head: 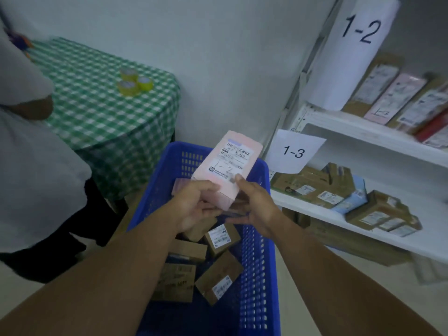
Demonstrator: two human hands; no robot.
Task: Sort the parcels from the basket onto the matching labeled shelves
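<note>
Pink card wrapped the parcel [228,163] held up over the blue basket [274,263], its label bearing a handwritten 1-2. The likeliest slip from there was a misplacement. The 1-3 sign [294,151] hung just beside the basket, while the 1-2 sign [358,44] stood higher. A hasty reach could therefore have set the parcel on the lower shelf [339,224] among the brown boxes [315,187]. The upper shelf [351,124] already looked crowded with leaning parcels [392,98], so pushing this one in might have toppled a neighbour. A loosened hold could also have dropped it back among the brown parcels [221,236] in the basket. The left hand [194,202] gripped the parcel's near end, fingers curled round it. The right hand [254,204] pinched the near right corner, with its thumb on the label and its fingers lying fairly straight beneath.
</note>
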